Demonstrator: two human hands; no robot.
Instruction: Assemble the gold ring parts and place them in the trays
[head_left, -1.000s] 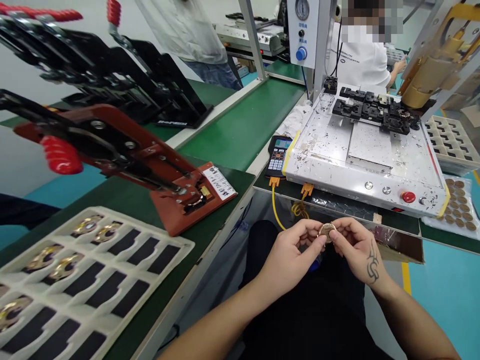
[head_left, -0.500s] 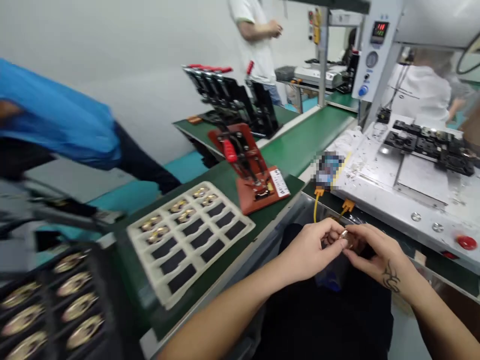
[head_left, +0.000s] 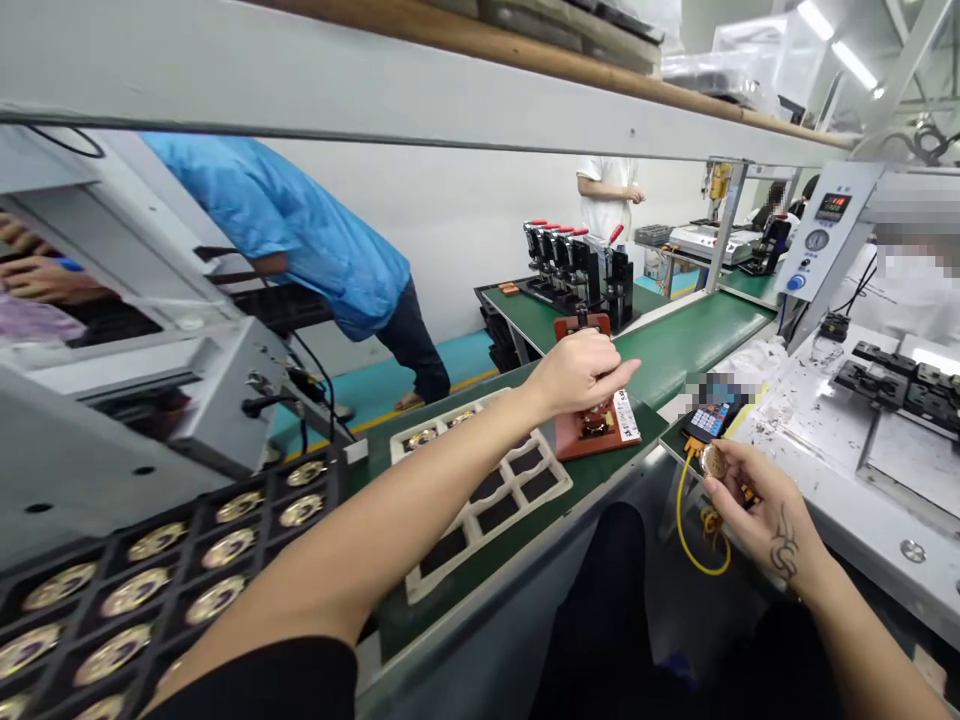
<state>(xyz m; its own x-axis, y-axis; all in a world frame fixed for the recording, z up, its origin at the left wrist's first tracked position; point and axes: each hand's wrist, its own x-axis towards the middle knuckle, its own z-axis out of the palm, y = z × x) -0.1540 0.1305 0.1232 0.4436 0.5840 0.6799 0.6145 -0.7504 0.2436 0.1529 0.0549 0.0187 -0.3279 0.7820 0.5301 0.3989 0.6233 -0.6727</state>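
My left hand [head_left: 583, 372] is curled over the upper part of a red-brown clamp fixture [head_left: 574, 437], with the thumb stretched out to the right. Its fingers appear wrapped round the clamp's lever handle, which they hide. Between thumb and fingers, my right hand [head_left: 757, 505] pinches a round gold-coloured metal part [head_left: 712, 462], resembling a watch case, above the bench's front edge. Beyond my left forearm lies a pale tray [head_left: 564, 482] with gold parts in some compartments; the forearm covers much of it.
A black tray [head_left: 180, 572] of several gold round parts stands at the lower left. A press machine [head_left: 832, 450] with a control panel is on the right, near a small keypad device [head_left: 712, 412] and yellow cable [head_left: 682, 510]. Several clamps [head_left: 574, 270] stand farther back. A person in blue [head_left: 300, 240] bends over.
My left hand has left the gold part and reached forward to the clamp fixture. The right hand keeps the part, now alone. The view has shifted up and left.
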